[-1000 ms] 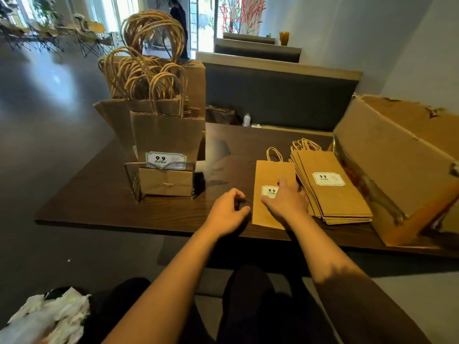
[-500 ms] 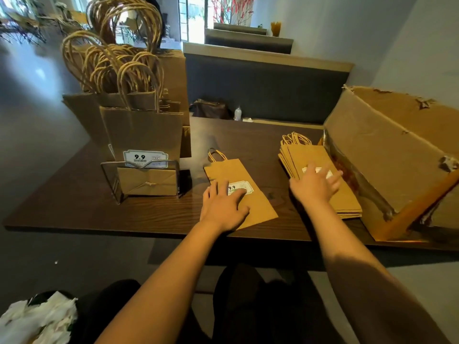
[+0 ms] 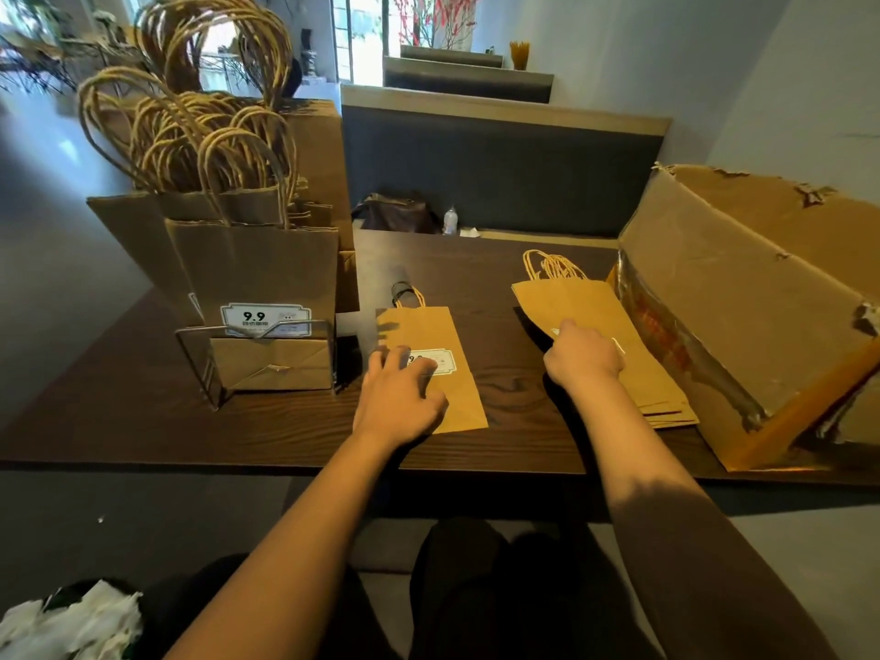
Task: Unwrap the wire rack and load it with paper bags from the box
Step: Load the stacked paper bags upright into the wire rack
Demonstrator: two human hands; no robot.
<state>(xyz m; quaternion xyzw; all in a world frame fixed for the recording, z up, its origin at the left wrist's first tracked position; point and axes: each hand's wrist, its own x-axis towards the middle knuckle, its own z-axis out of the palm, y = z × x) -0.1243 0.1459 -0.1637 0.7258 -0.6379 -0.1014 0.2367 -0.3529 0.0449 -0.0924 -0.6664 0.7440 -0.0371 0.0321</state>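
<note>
Dark wood-grain table [image 3: 143, 412] runs in front of you, with a grey upholstered booth bench [image 3: 500, 173] behind it. Down past your left elbow lies a heap of crumpled white wrapping [image 3: 71, 621] on the floor. Well to the left of your left hand stands the wire rack [image 3: 209, 369], packed with upright brown paper bags [image 3: 257, 278] whose twisted handles stick up; the front bag shows a white "9.9" label. Just beside the rack, your left hand [image 3: 397, 397] rests palm down on a single flat paper bag [image 3: 431, 340], the fingers spread and lightly bent over its white label, pressing rather than gripping. Bare table lies between your hands. Your right hand [image 3: 583, 357] sits on top of a stack of flat paper bags [image 3: 590, 307], its fingers bent against the top bag; whether they pinch it or only touch it you cannot tell from here. Right of that hand, touching the stack's far edge, is the big torn cardboard box [image 3: 743, 297], tipped on its side. Beyond your hands, a dark bag [image 3: 395, 214] and a small bottle [image 3: 450, 220] rest on the bench.
</note>
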